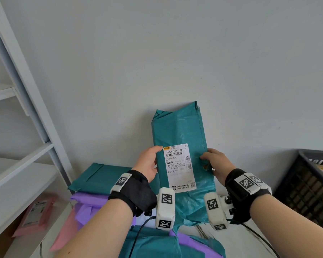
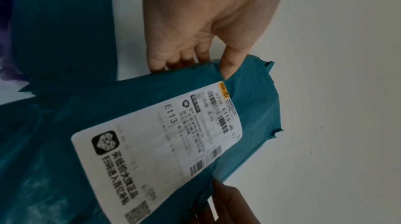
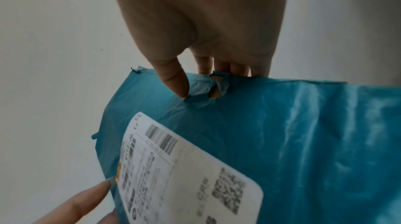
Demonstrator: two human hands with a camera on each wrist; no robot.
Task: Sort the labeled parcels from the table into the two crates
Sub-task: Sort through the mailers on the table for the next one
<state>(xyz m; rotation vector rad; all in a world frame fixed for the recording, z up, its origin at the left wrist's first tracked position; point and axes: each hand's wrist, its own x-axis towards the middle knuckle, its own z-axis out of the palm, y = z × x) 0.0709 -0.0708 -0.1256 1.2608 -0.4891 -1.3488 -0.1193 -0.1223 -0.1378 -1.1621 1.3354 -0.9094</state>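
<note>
Evidently upright, teal parcel (image 1: 183, 161): lifted above the table's pile.
Grip: left hand (image 1: 147, 162) and right hand (image 1: 213, 162) pinched opposite edges.
Risk: torn film beside the right thumb (image 3: 173, 80) could rip further, dropping it.

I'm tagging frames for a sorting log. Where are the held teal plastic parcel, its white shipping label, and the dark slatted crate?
teal plastic parcel (image 1: 183, 127): head view, bare upper face above the label.
white shipping label (image 1: 179, 168): head view, middle of the printed sheet.
dark slatted crate (image 1: 304, 185): head view, its near wall.
</note>
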